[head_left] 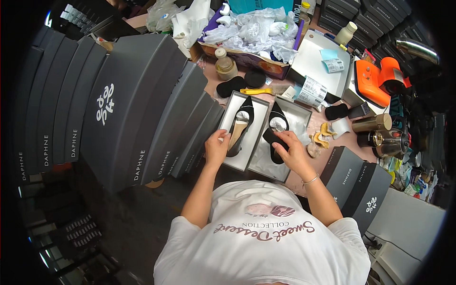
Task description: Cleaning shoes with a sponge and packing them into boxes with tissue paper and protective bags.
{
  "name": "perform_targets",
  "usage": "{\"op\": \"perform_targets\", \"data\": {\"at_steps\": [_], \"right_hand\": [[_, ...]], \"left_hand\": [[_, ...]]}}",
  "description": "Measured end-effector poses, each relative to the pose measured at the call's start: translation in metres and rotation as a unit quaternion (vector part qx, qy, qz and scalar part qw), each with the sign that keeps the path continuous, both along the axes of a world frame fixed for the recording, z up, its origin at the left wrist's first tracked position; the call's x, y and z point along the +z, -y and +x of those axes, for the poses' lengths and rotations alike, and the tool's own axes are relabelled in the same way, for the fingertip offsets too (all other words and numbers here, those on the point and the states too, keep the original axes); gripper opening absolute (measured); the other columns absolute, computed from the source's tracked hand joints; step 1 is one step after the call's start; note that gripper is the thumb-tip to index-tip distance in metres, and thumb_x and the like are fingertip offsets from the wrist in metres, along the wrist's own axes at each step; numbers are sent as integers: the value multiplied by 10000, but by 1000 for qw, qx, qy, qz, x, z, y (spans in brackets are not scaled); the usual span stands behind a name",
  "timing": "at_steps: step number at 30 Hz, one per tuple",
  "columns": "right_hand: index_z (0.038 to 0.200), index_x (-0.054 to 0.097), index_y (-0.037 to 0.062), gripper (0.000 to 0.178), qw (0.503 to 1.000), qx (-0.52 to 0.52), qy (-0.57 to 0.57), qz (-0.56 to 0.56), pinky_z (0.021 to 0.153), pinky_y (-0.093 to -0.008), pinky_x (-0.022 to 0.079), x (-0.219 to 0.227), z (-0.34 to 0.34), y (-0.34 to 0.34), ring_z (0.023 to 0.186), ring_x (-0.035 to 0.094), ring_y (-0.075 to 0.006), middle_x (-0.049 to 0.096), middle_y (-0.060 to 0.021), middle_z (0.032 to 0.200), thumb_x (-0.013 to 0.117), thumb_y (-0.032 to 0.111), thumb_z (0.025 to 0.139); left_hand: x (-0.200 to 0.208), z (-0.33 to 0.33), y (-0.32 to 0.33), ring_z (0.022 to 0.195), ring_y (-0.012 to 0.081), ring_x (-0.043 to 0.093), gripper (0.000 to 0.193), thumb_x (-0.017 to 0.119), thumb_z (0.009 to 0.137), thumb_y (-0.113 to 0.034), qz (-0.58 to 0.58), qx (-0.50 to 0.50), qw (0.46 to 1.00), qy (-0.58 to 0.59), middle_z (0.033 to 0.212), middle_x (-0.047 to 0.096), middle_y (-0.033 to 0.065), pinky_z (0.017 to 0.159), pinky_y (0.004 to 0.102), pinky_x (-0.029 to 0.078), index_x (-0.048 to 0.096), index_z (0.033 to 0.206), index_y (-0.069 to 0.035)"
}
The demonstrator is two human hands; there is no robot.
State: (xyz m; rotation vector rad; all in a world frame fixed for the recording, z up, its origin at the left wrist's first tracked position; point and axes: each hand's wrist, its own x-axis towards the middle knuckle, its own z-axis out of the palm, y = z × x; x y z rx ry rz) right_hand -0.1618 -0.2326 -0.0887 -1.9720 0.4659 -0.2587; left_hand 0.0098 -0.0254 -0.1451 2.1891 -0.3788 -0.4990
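Two black pointed slip-on shoes with white stuffing lie in front of me. The left shoe (240,124) rests in a grey shoe box (255,137) with a white inside. My left hand (217,148) has its fingers curled over that box's left wall, close beside the shoe. The right shoe (277,113) is in or over the second box part (300,115), which has white tissue paper (266,159) in it. My right hand (295,154) holds a black sponge pad (270,137) against this shoe. The pad and fingers hide the shoe's middle.
Dark grey shoe boxes (128,95) stand stacked at left, with more boxes (354,183) at right. Behind are a yellow-handled tool (256,91), a bottle (225,65), a carton of crumpled plastic (259,31) and labels (312,90). Fruit peels (323,135) and an orange device (370,83) lie right.
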Motion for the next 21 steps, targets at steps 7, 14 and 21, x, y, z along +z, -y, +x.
{"op": "perform_targets", "data": {"at_steps": [7, 14, 21], "right_hand": [[1129, 621, -6, 341, 999, 4, -9, 35, 826, -351, 463, -14, 7, -26, 938, 589, -320, 587, -173, 1044, 647, 213, 868], [1068, 607, -9, 323, 937, -99, -40, 332, 676, -236, 474, -21, 17, -34, 759, 570, -90, 640, -22, 894, 680, 238, 872], [1096, 589, -24, 271, 959, -57, 109, 256, 771, -265, 467, 11, 21, -38, 852, 583, -144, 627, -60, 972, 620, 93, 853]], "left_hand": [[-72, 4, -4, 953, 198, 606, 529, 628, 845, -247, -39, 58, 960, -272, 1084, 636, 140, 853, 294, 463, 515, 1268, 49], [28, -66, 14, 1186, 287, 526, 534, 553, 924, -246, -181, -70, 979, -60, 1294, 532, 204, 972, 366, 414, 413, 1352, 41], [46, -60, -14, 1151, 321, 562, 714, 310, 959, -592, -291, -36, 763, -576, 1270, 546, 173, 964, 473, 451, 355, 1400, -32]]}}
